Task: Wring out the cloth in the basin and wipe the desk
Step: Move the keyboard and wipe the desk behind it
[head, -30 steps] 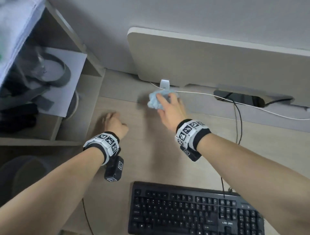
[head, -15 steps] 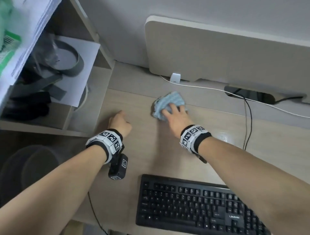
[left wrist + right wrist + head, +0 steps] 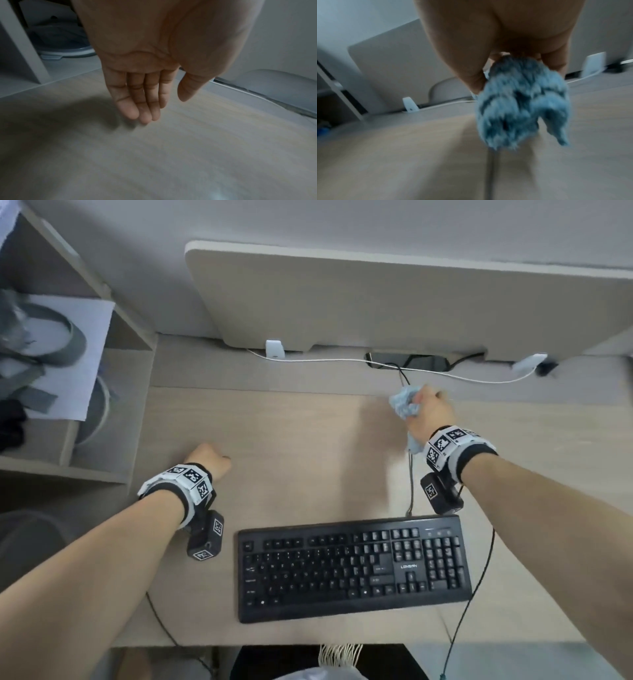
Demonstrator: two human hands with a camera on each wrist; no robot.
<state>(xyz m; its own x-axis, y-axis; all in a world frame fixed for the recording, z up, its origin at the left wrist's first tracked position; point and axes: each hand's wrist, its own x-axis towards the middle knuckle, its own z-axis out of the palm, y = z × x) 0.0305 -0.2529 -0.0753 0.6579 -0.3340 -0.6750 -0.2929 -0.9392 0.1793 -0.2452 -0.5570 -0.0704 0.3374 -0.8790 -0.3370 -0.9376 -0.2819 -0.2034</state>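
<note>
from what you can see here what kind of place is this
Most likely an office or home computer workstation. A black keyboard sits on a light wood desk, a partition panel stands along its back edge, and charger cables run beneath the panel.

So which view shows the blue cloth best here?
The right wrist view: the cloth fills the frame, bunched in the right hand, though blurred. The head view shows it small; the left wrist view misses it.

Fluffy light-blue cloth (image 3: 405, 406), bunched, above pale wood-grain desk (image 3: 291, 440), behind keyboard's right end
</note>
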